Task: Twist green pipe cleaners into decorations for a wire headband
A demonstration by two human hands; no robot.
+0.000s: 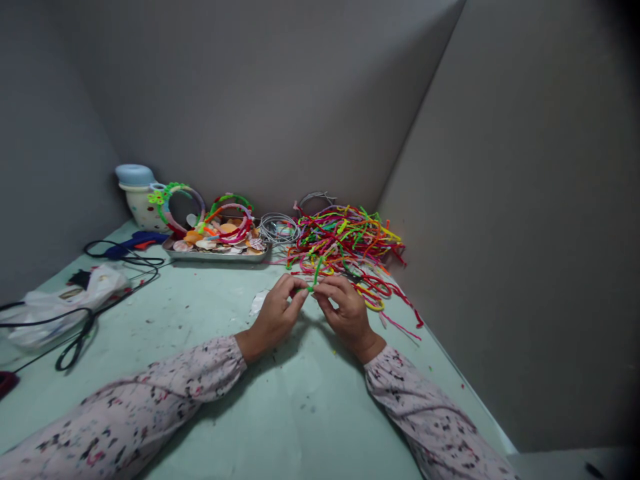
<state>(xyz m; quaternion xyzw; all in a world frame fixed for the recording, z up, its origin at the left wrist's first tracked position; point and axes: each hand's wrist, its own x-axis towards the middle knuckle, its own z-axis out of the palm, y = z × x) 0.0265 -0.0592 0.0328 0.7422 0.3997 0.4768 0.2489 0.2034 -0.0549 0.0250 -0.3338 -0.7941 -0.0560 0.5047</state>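
Observation:
A short green pipe cleaner (pixel 318 269) is pinched between my two hands over the middle of the table, one end sticking up. My left hand (pixel 278 308) grips it with thumb and forefinger from the left. From the right, my right hand (pixel 347 311) holds it the same way, fingertips close to the left ones. Its lower part is bunched at the fingertips and mostly hidden. Just beyond my right hand lies a tangled heap of pipe cleaners (pixel 345 233) in red, pink, yellow, orange and green.
A metal tray (pixel 220 256) of shells and fuzzy headbands stands at the back, beside coiled grey wire (pixel 279 229). To the left are a white jar (pixel 145 203) with a blue lid, a blue glue gun (pixel 135 243), black cords (pixel 120 300) and a plastic bag (pixel 60 310). Walls enclose the table.

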